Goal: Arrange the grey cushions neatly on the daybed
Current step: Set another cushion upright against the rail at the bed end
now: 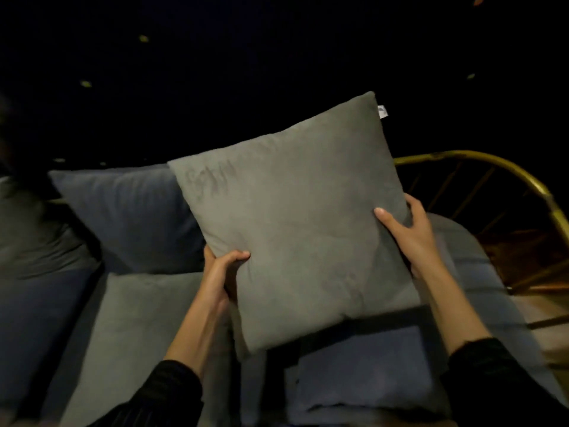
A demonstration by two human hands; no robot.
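A square grey cushion [295, 223] is held tilted in the air above the daybed [480, 272]. Its lower left edge is gripped by the left hand [223, 269], its right edge by the right hand [406, 229], fingers closed on the fabric. A second grey cushion [138, 328] lies flat on the seat, before a blue back cushion [123, 214].

The held cushion [295, 217] is raised above the daybed [480, 272], tilted, between the left hand [221, 269] at its lower left edge and the right hand [406, 229] at its right edge. A second cushion [144, 328] lies flat on the seat, lower left. A back cushion [123, 214] stands behind it. The frame rail [492, 167] curves behind, right.
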